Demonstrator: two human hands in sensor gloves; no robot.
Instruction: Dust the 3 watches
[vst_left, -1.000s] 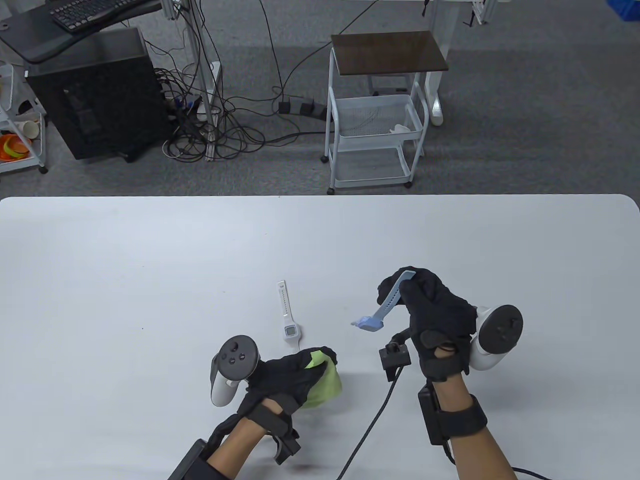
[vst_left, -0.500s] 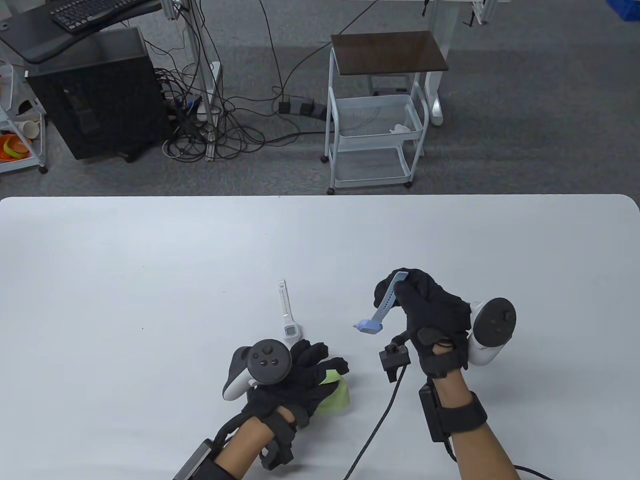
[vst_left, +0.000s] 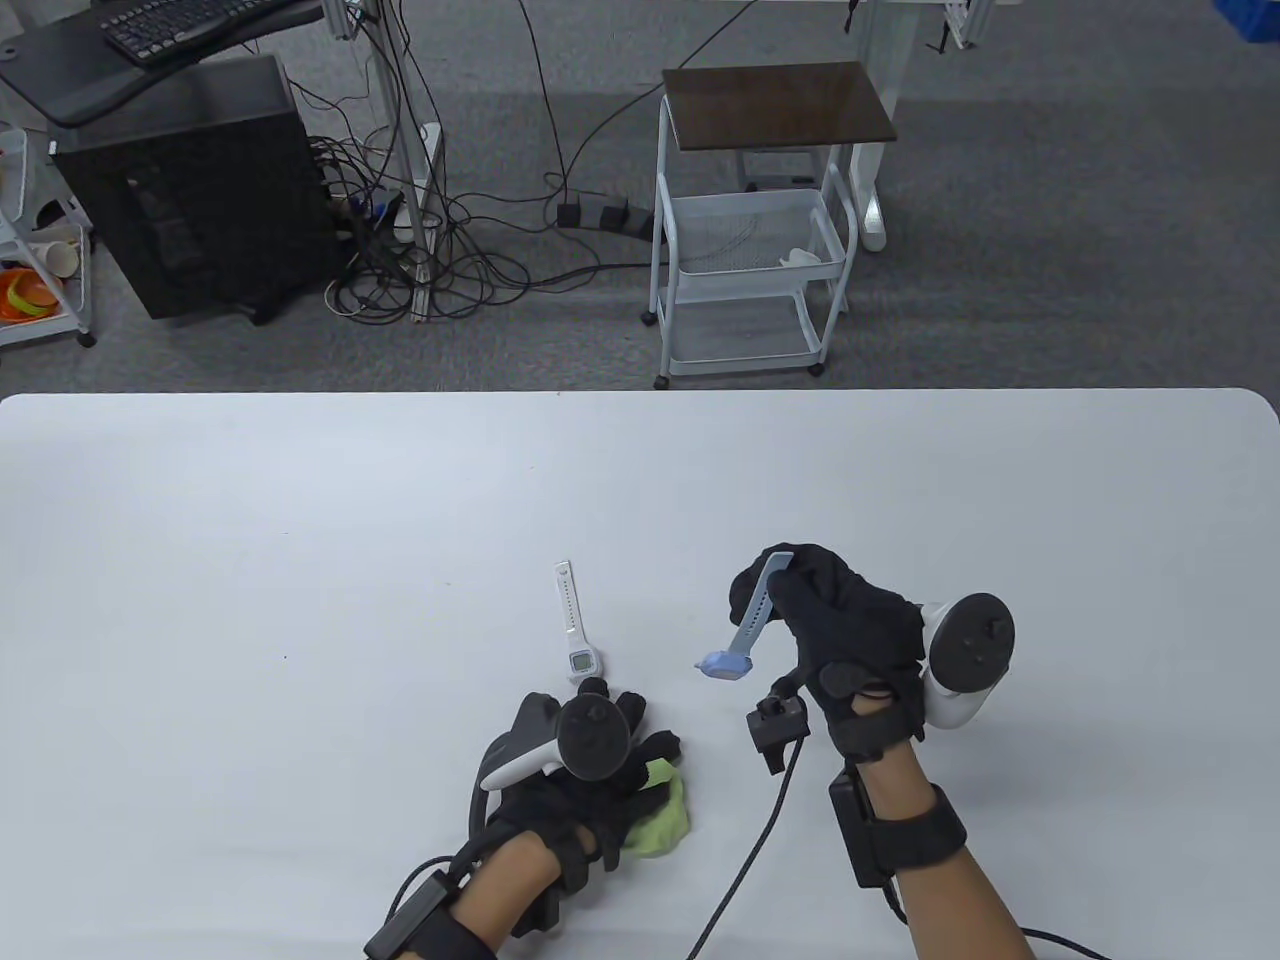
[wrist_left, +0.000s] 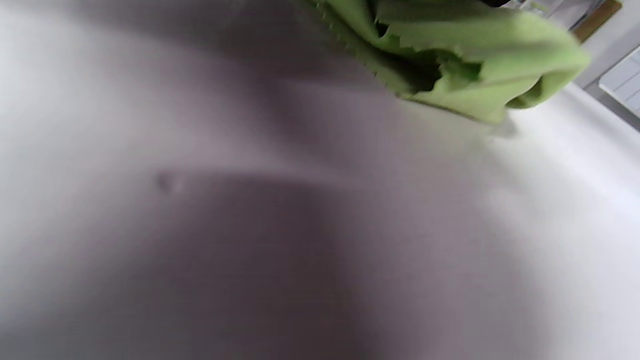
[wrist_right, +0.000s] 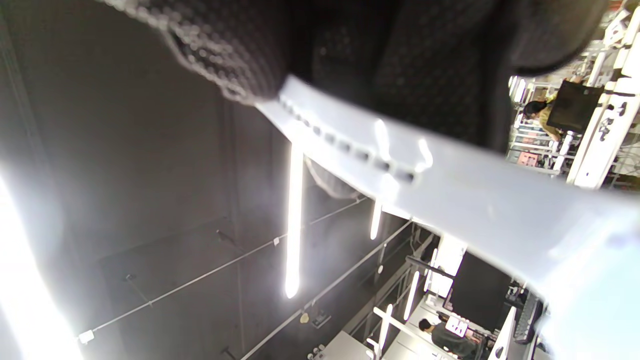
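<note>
Table view, watches: a white watch (vst_left: 573, 634) lies flat on the white table (vst_left: 250, 560), strap pointing far, just beyond the left hand. A blue watch (vst_left: 742, 625) is held up above the table, near the middle. Only these two watches show.
Table view, right hand: the right hand (vst_left: 845, 635) is raised, palm turned left, its fingers curled round the far end of the blue strap; the watch body hangs down at the near end.
Table view, left hand: the left hand (vst_left: 590, 775) lies low on the near table, back up, on a green cloth (vst_left: 660, 822). Whether its fingers clamp the cloth or only rest on it is not clear.
Table view, containers: beyond the table stands a white cart (vst_left: 745, 250); its upper mesh basket holds a small white thing, too small to name.
Left wrist view: the green cloth (wrist_left: 450, 55) is bunched and touches the table (wrist_left: 200, 225); the fingers do not show.
Right wrist view: dark gloved fingers (wrist_right: 240, 50) are clamped on the pale blue strap (wrist_right: 450, 195), which has a row of holes.
</note>
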